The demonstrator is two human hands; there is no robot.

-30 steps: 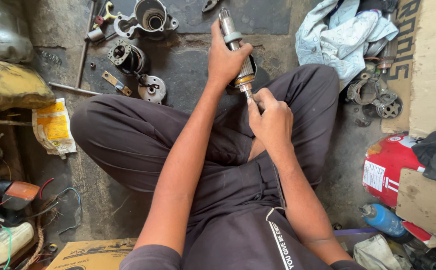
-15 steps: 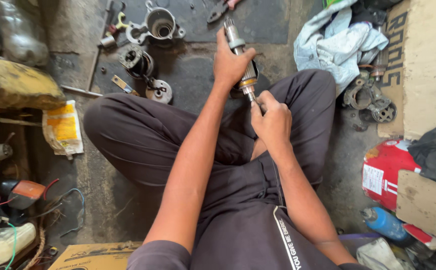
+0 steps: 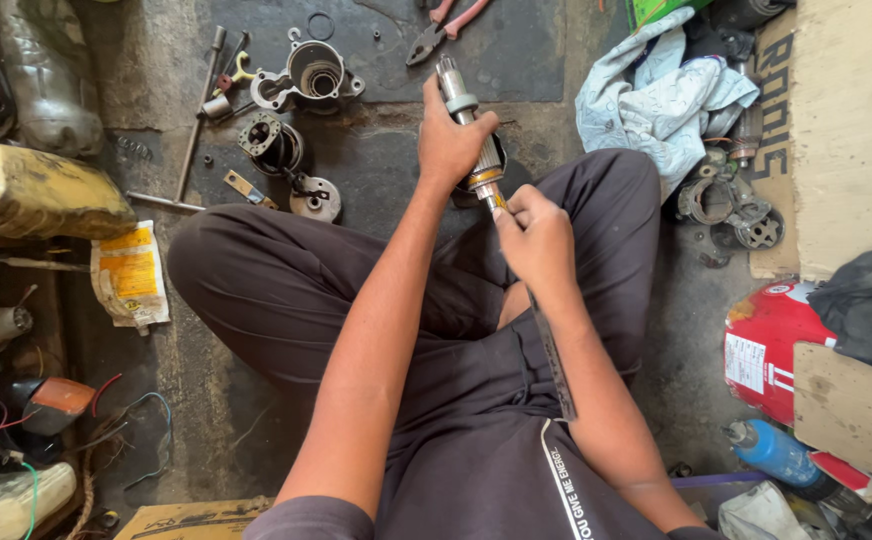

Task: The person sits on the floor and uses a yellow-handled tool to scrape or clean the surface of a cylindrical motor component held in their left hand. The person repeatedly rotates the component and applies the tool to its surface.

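Armature shaft (image 3: 471,130): one, steel-grey with a copper-coloured lower band, upright above your lap. Your left hand (image 3: 448,140) is clenched around its middle. Your right hand (image 3: 534,235), at 5 o'clock from it, pinches a thin tool (image 3: 553,360) against its lower end. One pair of pliers (image 3: 443,27) lies at 12 o'clock.

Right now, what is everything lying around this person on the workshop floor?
motor armature shaft: one, silver with copper end, held upright over the lap
flat file: one, dark, along the right forearm
pliers: one, pink handles, top centre
metal housing: one, grey, top left of centre
round motor parts: two, dark grey, below the housing
long rod: one, grey, far left
cloth: one, pale blue, top right
red cylinder: one, right edge
yellow packet: one, left
left hand: grips the shaft
right hand: at the shaft's lower end, on the file
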